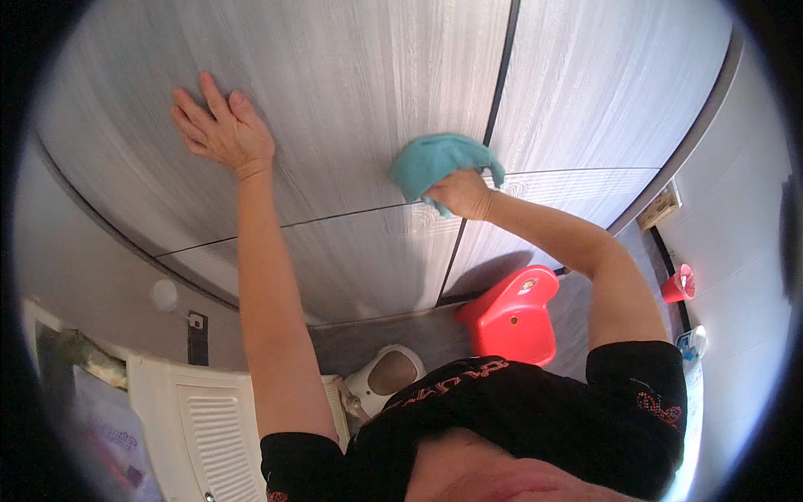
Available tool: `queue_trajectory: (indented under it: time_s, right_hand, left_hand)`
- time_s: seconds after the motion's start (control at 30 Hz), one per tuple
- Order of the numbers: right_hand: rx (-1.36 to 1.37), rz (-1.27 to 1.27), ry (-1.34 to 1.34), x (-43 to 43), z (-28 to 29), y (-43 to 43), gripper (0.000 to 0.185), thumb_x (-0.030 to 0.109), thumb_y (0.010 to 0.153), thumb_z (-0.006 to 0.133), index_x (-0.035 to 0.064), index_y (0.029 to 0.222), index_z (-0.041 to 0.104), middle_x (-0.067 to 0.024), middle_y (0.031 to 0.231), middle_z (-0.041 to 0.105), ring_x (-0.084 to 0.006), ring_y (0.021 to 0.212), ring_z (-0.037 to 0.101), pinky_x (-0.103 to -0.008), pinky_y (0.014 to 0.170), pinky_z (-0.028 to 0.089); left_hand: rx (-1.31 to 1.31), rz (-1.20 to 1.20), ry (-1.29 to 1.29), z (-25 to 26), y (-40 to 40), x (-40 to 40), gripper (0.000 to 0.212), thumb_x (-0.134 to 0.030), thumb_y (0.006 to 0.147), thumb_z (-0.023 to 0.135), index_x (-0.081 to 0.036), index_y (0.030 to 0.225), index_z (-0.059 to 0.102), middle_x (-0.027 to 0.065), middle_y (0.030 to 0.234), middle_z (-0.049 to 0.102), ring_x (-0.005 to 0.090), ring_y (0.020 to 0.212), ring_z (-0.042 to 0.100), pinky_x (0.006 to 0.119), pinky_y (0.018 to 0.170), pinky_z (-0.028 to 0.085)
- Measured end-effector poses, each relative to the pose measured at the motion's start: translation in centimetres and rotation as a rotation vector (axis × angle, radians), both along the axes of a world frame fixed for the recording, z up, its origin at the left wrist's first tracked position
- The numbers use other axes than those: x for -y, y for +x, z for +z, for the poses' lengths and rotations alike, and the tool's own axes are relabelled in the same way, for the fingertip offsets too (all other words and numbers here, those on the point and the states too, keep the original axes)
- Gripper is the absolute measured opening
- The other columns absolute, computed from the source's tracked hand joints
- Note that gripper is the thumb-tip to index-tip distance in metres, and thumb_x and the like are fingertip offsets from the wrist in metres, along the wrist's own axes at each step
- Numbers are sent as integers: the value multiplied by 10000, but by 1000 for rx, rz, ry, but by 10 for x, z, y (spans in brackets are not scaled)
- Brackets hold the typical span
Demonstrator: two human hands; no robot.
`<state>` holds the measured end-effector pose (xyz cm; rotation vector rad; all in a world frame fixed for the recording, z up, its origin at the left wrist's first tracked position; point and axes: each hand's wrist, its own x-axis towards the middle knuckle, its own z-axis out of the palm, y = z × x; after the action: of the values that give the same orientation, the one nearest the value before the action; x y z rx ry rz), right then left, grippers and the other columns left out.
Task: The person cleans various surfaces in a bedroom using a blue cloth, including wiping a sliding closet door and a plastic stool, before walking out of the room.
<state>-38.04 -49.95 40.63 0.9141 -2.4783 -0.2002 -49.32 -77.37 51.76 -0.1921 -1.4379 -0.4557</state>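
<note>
My right hand grips a teal cloth and presses it on the grey wood-grain door panel. The cloth lies close to the dark vertical gap between two panels, just above a thin horizontal seam. Part of the fingers is hidden under the cloth. Higher up and to the left, my left hand rests against the same panel with its fingers apart. It holds nothing.
A small red plastic chair stands at the foot of the panels. Beside it is a white and brown object. A white louvred cabinet lies lower left. A red bin and a small wooden box sit along the right wall.
</note>
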Motion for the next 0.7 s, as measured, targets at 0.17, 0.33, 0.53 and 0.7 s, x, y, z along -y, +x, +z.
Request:
queue_trajectory:
  time_s: [0.17,0.33,0.53,0.7]
  right_hand:
    - [44,21,-274,4,11,27,203,25,681,512,78,859,595,-64,840,600,-221,796,574,-334,706,461]
    - [1093,693,-2087,-18,34,38,273,74,797,413,8,1055,472,-89,995,534,-183,892,515,-337,829,404]
    - [800,618,-2087,-11,14,60,383,213,826,481,-10,1131,418,-98,1081,492,-187,979,479,-317,870,384]
    - [884,592,-2110,1,26,69,338,158,854,415,-5,1150,402,-103,1113,474,-186,990,472,-310,876,377]
  left_hand:
    - [119,12,-85,1,18,13,430,-332,844,370,-178,1246,353,179,1322,211,368,1199,180,504,926,169]
    - [219,-124,-189,10,31,37,435,-297,819,444,-152,1225,380,197,1304,237,357,1185,235,446,941,226]
    - [736,-51,-296,7,116,-10,453,-267,798,493,-82,1202,407,167,1212,399,289,1149,347,393,949,261]
    - [1416,-1487,124,-42,159,-64,557,-387,772,551,-35,1182,416,125,1056,495,209,995,464,313,866,350]
